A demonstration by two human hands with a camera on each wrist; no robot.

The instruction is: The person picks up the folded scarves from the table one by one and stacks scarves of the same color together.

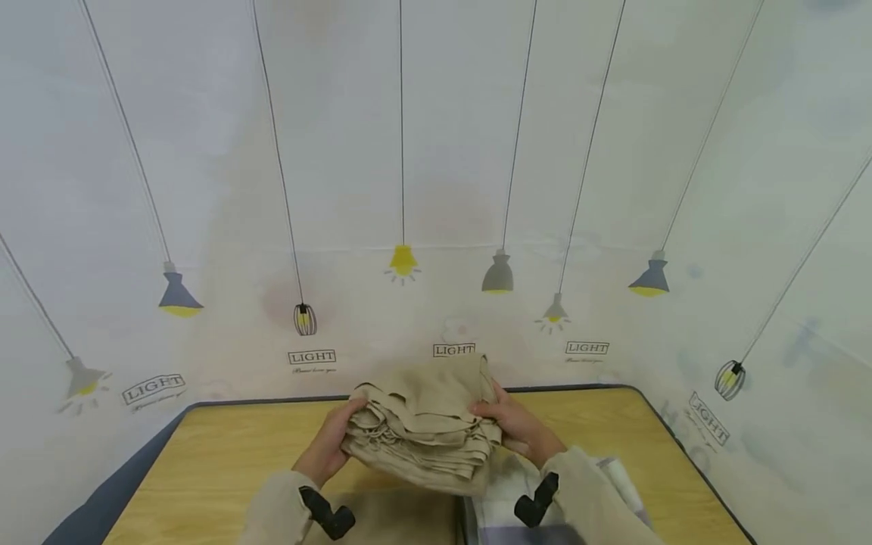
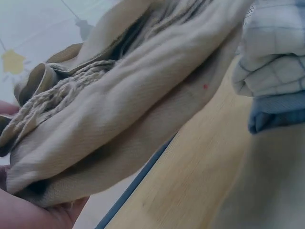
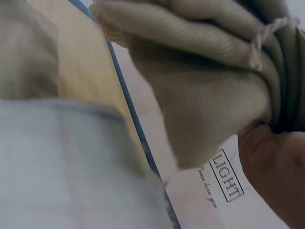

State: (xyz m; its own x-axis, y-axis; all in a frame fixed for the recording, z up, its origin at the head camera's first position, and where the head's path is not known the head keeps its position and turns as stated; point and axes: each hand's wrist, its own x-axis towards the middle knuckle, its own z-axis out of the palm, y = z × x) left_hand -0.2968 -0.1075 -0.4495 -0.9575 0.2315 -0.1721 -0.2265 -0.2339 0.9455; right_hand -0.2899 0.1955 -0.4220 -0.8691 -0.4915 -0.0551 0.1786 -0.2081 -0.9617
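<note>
A folded beige scarf (image 1: pixel 422 424) with twisted fringe is held up above the table by both hands. At its left edge, my left hand (image 1: pixel 325 446) grips the layers. The right hand (image 1: pixel 519 425) grips the opposite edge, thumb on top. In the left wrist view the scarf (image 2: pixel 119 109) fills much of the picture, and part of the left hand (image 2: pixel 35 214) shows under its edge. The right wrist view has the scarf's layers (image 3: pixel 205 95) hanging over the right hand (image 3: pixel 274 164); most of its fingers are hidden there.
The wooden table (image 1: pixel 225 462) has a dark edge strip. Folded white checked cloth (image 1: pixel 511 492) lies near its front right, with folded blue cloth (image 2: pixel 276 112) beneath. More beige cloth (image 1: pixel 395 518) lies below the held scarf. A lamp-patterned wall covering (image 1: pixel 436 151) surrounds the table.
</note>
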